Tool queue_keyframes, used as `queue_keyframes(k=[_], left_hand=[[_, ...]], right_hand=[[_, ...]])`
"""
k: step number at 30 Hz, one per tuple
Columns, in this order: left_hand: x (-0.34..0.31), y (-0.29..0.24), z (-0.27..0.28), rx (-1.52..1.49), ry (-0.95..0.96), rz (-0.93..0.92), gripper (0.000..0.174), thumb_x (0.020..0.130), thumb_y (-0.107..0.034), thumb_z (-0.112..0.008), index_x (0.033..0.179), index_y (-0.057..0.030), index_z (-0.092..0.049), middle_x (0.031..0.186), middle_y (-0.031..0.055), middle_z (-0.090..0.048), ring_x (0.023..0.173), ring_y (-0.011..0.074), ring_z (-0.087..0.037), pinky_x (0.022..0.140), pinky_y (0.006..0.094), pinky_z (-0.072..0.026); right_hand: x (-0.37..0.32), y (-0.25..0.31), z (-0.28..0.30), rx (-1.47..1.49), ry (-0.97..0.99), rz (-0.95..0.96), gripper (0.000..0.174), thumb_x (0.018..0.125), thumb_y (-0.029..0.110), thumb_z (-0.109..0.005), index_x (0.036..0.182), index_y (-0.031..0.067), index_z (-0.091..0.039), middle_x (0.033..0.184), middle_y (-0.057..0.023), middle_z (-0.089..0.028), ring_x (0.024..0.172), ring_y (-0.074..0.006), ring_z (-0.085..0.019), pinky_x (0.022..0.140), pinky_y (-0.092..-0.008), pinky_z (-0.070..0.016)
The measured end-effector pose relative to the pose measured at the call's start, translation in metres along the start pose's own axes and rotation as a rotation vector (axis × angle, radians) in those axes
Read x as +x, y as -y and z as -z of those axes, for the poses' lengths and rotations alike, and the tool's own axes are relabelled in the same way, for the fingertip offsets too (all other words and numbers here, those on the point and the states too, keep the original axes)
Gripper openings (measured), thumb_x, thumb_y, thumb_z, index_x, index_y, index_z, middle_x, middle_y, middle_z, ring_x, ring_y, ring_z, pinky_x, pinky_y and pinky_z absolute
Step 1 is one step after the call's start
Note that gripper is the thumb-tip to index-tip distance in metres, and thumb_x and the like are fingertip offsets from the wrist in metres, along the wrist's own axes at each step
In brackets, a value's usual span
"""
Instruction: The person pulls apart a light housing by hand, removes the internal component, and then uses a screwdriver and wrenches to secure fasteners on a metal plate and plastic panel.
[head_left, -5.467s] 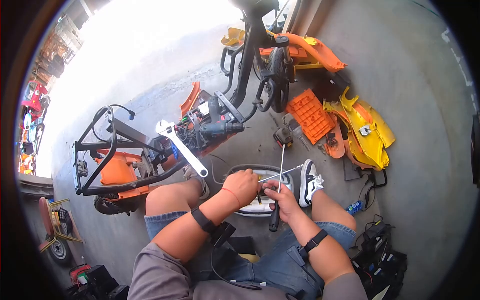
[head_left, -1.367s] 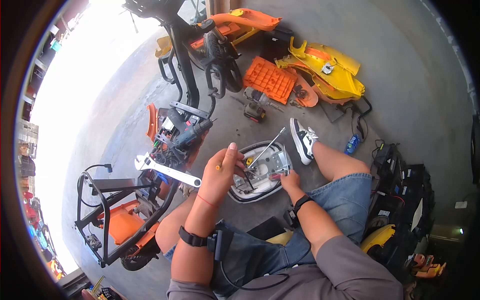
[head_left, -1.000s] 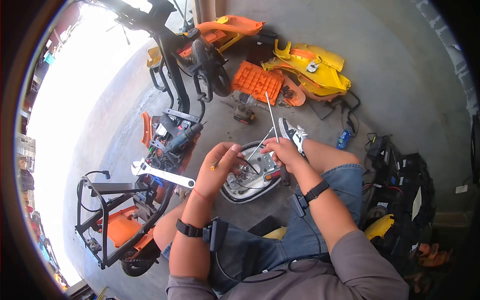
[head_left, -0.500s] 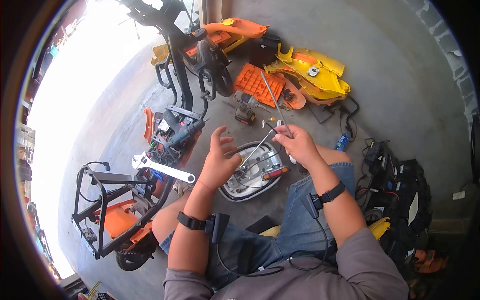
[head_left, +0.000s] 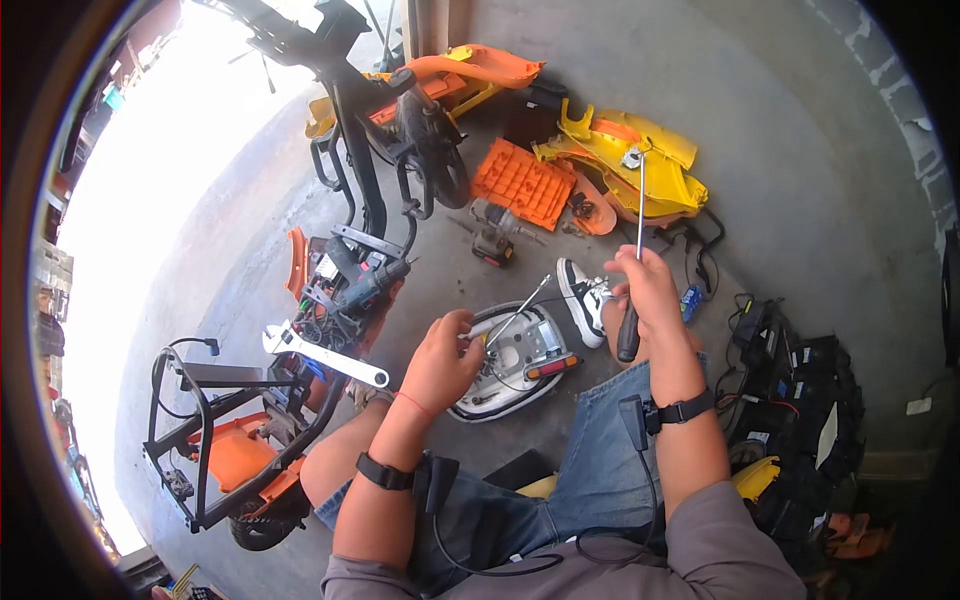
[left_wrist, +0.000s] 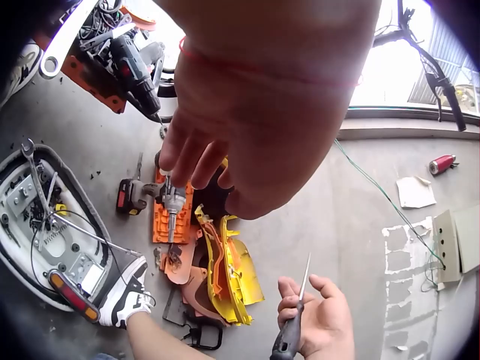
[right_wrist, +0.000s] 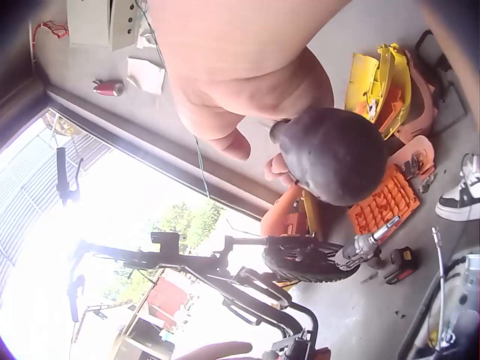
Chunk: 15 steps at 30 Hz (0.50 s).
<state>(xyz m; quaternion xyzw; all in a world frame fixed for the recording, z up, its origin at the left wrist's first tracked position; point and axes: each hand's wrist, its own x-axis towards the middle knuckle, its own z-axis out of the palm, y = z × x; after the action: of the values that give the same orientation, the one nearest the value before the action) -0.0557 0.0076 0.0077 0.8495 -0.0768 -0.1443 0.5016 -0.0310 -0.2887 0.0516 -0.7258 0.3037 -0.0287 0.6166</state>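
Screwdriver, black-handled with long steel shaft (head_left: 628,335), gripped in right hand (head_left: 652,290); since last frame, swung farther out from white oval base (head_left: 542,335). Hands well apart. Left hand (head_left: 438,368): fingers spread before, now loosely bent, near base edge. Slender silver rod (head_left: 517,312) still across base.

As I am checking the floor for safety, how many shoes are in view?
2: one shoe beside the white shell, the other shoe, partly hidden, near the wrench. The clutter may hide more.
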Motion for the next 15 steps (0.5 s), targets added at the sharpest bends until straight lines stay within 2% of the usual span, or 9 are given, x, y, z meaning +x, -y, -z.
queue_keyframes(k=[1,4,7,9,10,11,13,15], left_hand=[[0.000,0.001,-0.002,0.012,0.017,-0.008,0.038,0.089,-0.019,-0.063,0.122,-0.0004,-0.054,0.113,0.0190,-0.063,0.099,0.0322,-0.066,0.087,0.0399,-0.0526],[0.000,0.000,-0.007,0.060,0.024,-0.026,0.038,0.089,-0.019,-0.062,0.121,-0.0007,-0.055,0.112,0.0199,-0.063,0.099,0.0352,-0.065,0.087,0.0412,-0.0523],[0.004,0.002,-0.013,0.110,0.033,-0.036,0.038,0.089,-0.020,-0.062,0.121,-0.0010,-0.055,0.110,0.0213,-0.063,0.100,0.0369,-0.064,0.088,0.0423,-0.0519],[0.005,0.007,-0.017,0.151,0.036,-0.038,0.038,0.090,-0.020,-0.062,0.121,-0.0011,-0.056,0.109,0.0218,-0.063,0.100,0.0375,-0.064,0.088,0.0428,-0.0517],[0.005,0.010,-0.020,0.193,0.080,-0.047,0.038,0.090,-0.020,-0.063,0.122,-0.0019,-0.055,0.109,0.0191,-0.064,0.097,0.0336,-0.065,0.085,0.0404,-0.0528],[0.005,0.013,-0.023,0.235,0.125,-0.054,0.038,0.090,-0.019,-0.065,0.123,-0.0028,-0.055,0.109,0.0164,-0.064,0.094,0.0297,-0.067,0.082,0.0380,-0.0539],[0.006,0.012,-0.027,0.250,0.156,-0.040,0.039,0.090,-0.021,-0.064,0.122,-0.0019,-0.054,0.108,0.0170,-0.064,0.095,0.0317,-0.066,0.083,0.0395,-0.0536],[0.007,0.010,-0.035,0.329,0.181,-0.089,0.043,0.091,-0.023,-0.063,0.126,-0.0021,-0.051,0.109,0.0183,-0.064,0.096,0.0348,-0.065,0.084,0.0413,-0.0531]], right_hand=[[-0.003,0.005,-0.007,0.092,0.149,-0.065,0.035,0.092,0.025,-0.061,0.118,0.0006,-0.056,0.098,-0.0106,-0.066,0.066,-0.0112,-0.056,0.051,-0.0254,-0.0449],[-0.006,0.008,-0.031,0.144,0.408,-0.204,0.032,0.094,0.026,-0.059,0.115,0.0017,-0.057,0.100,-0.0116,-0.067,0.068,-0.0124,-0.057,0.056,-0.0278,-0.0470],[0.000,-0.012,-0.059,0.140,0.563,-0.378,0.033,0.090,0.014,-0.058,0.120,0.0000,-0.054,0.098,-0.0127,-0.068,0.071,-0.0135,-0.060,0.056,-0.0272,-0.0485],[0.017,-0.054,-0.067,0.118,0.673,-0.470,0.032,0.090,0.013,-0.058,0.119,-0.0002,-0.055,0.099,-0.0125,-0.069,0.074,-0.0151,-0.061,0.058,-0.0281,-0.0490],[0.022,-0.067,-0.068,0.104,0.686,-0.537,0.027,0.094,0.015,-0.056,0.117,0.0014,-0.054,0.101,-0.0118,-0.068,0.076,-0.0160,-0.061,0.058,-0.0290,-0.0479],[0.029,-0.084,-0.071,0.080,0.667,-0.581,0.024,0.093,0.012,-0.056,0.115,0.0010,-0.054,0.103,-0.0127,-0.067,0.079,-0.0176,-0.062,0.061,-0.0311,-0.0501],[0.028,-0.098,-0.085,0.145,0.552,-0.629,0.022,0.092,0.006,-0.056,0.113,-0.0010,-0.055,0.104,-0.0146,-0.066,0.082,-0.0195,-0.063,0.067,-0.0342,-0.0537],[0.023,-0.088,-0.096,0.222,0.599,-0.623,0.024,0.092,0.004,-0.055,0.115,-0.0024,-0.053,0.105,-0.0152,-0.066,0.084,-0.0206,-0.064,0.071,-0.0348,-0.0547]])
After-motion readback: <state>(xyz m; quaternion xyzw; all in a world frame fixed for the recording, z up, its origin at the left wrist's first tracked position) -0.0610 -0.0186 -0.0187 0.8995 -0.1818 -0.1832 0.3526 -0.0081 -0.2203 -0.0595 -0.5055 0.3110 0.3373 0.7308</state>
